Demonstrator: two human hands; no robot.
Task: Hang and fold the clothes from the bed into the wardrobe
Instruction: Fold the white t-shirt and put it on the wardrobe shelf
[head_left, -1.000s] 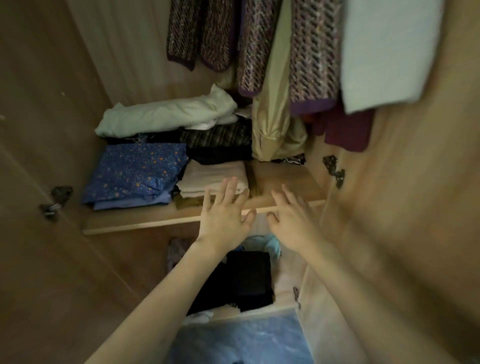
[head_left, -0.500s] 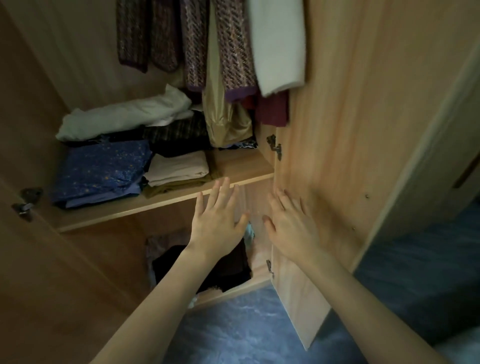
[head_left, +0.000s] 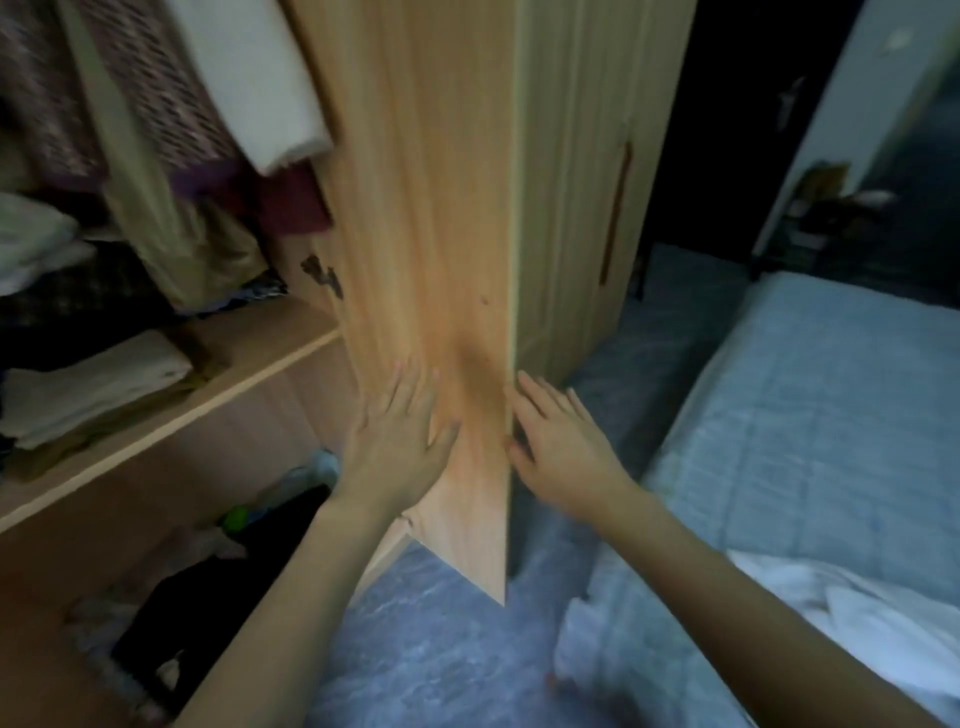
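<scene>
The wardrobe (head_left: 291, 364) stands open on the left of the view, and clothes fill it. On its shelf (head_left: 260, 353) lies a folded cream garment (head_left: 93, 384) near the front edge, with darker folded pieces piled behind and a pale bundle (head_left: 31, 239) on top of them at the far left. Above the shelf hang a knitted patterned garment (head_left: 156, 88), a beige one (head_left: 156, 228) and a white one (head_left: 249, 78), close together, with a maroon hem (head_left: 291, 202) showing below the white one. Under the shelf, the lower compartment holds a loose dark heap (head_left: 208, 587) with something pale and a spot of green (head_left: 236, 517) among it; the blur hides what they are.

The wardrobe's right door (head_left: 431, 249) swings out edge-on toward the camera. The left hand (head_left: 400, 441) lies flat on its inner face, fingers spread, its grip wide open and holding nothing. The right hand (head_left: 558, 441) is on the other side of the door's edge, fingers also spread and empty; whether it touches the wood I cannot tell.

To the right is the bed (head_left: 810, 426) with a light blue quilted cover, and white clothing (head_left: 841, 608) lies crumpled on its near corner. Blue-grey floor (head_left: 426, 654) runs between bed and wardrobe.
</scene>
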